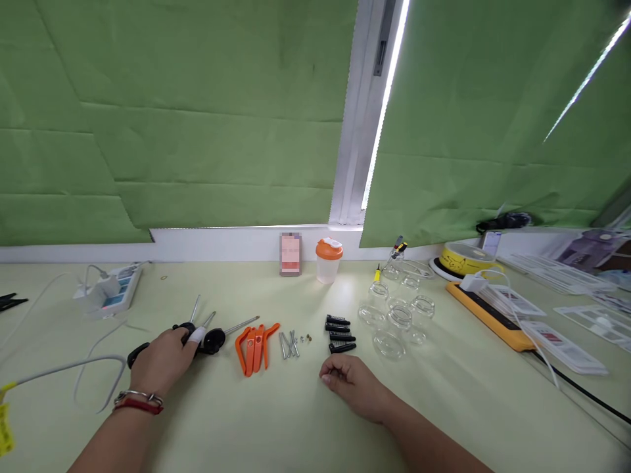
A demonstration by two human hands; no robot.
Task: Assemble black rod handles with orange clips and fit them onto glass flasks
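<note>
My left hand (165, 361) lies over the black handles of several screwdrivers (215, 341) at the left; its fingers wrap onto them and partly hide them. To its right are orange plastic handles (254, 348), metal bolts (290, 345) and tiny brass-coloured pieces (308, 337). Black parts with springs (341, 336) lie in a column right of those. Just below this column my right hand (351, 383) rests on the table with its fingers curled together; whether anything is inside them is hidden. Clear glass pieces (389, 343) stand and lie to the right.
A cup with an orange lid (328, 261) and a small pink screen (290, 255) stand by the wall. A white power strip (121, 289) with cables is at the left. An orange-and-black power strip (488, 316) and yellow tin (466, 260) are at the right.
</note>
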